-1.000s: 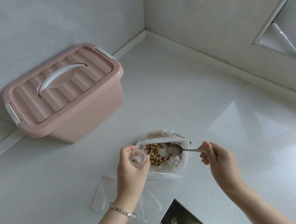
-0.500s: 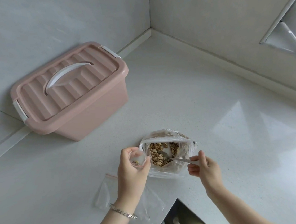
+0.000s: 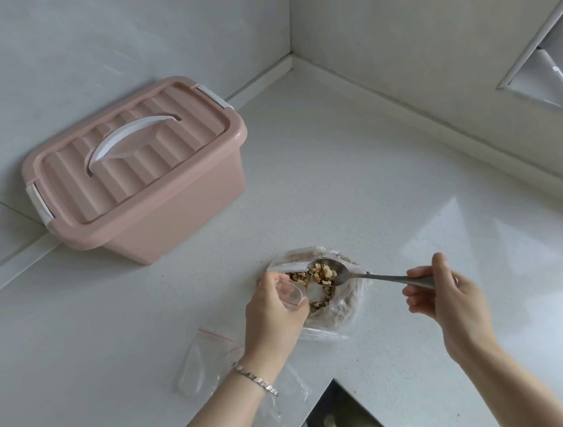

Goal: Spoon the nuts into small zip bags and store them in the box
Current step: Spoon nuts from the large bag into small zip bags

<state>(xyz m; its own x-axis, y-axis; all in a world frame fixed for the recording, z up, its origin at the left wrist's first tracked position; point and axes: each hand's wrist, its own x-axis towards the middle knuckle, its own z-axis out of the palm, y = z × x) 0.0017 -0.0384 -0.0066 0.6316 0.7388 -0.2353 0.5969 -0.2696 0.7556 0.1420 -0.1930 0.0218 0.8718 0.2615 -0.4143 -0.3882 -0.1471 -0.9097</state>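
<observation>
Spoonful lifted: one spoon (image 3: pixel 375 276), one small zip bag (image 3: pixel 289 292) in hand, one box (image 3: pixel 139 178).
Your spoon, dug into the nuts (image 3: pixel 323 273) half a second before, rose loaded above the large bag (image 3: pixel 347 306). Your right hand (image 3: pixel 449 297) pinched its handle; your left hand (image 3: pixel 273 317) curled its fingers round the small zip bag's mouth. The box sat closed, well apart at back left; spare bags (image 3: pixel 201 362), at least two, lay by your left wrist.

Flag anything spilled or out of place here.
Nothing stands out: the nuts are all in the spoon and the large bag, none on the counter. Spare zip bags lie by its edge.
</observation>
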